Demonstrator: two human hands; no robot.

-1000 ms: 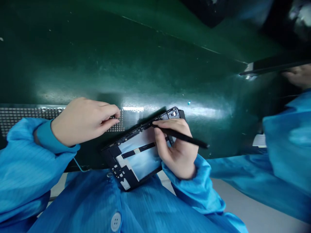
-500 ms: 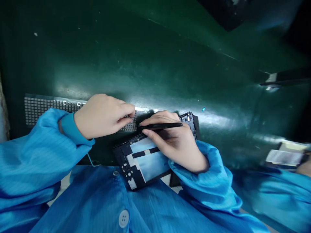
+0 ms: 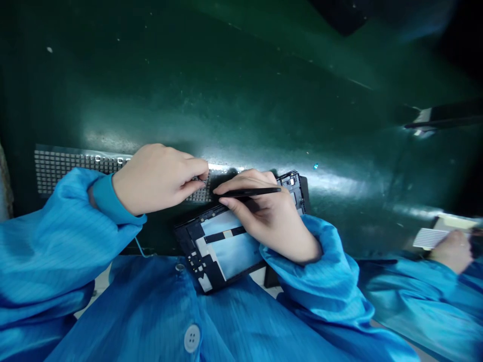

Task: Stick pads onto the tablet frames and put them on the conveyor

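Tablet-like device (image 3: 228, 249), inside exposed: which hand is nearest?

Right hand (image 3: 270, 217). It is over the device's far long side, thumb and forefinger closed on a black pen-like tool (image 3: 260, 191). The tip points left, toward the right end of a gridded sheet (image 3: 75, 161); contact there cannot be confirmed.

And the left hand (image 3: 160, 178)?

Over the sheet, near its right end, thumb and forefinger curled toward each other. Whether the tips meet or pinch anything, I cannot tell.

Position of the device?

Aslant across the near edge of the worktop (image 3: 245, 100), its nearest corner overhanging against the blue coat (image 3: 151, 301). The sheet lies to its left, roughly along that edge, reaching toward the worktop's left edge.

State of progress?

Done, as far as shown: the device lies open, with a dark band (image 3: 213, 237) across its pale panel and small pale parts at its left end. Outstanding, in my judgement: it is not closed up, and the sheet bears many small squares. How many are used cannot be established; hand and sleeve hide part of it.

Farther out?

One blue-green speck (image 3: 316, 166) right of the device; toward the worktop's near right corner, a co-worker's hand (image 3: 455, 251) at a white ribbed piece (image 3: 428, 238).
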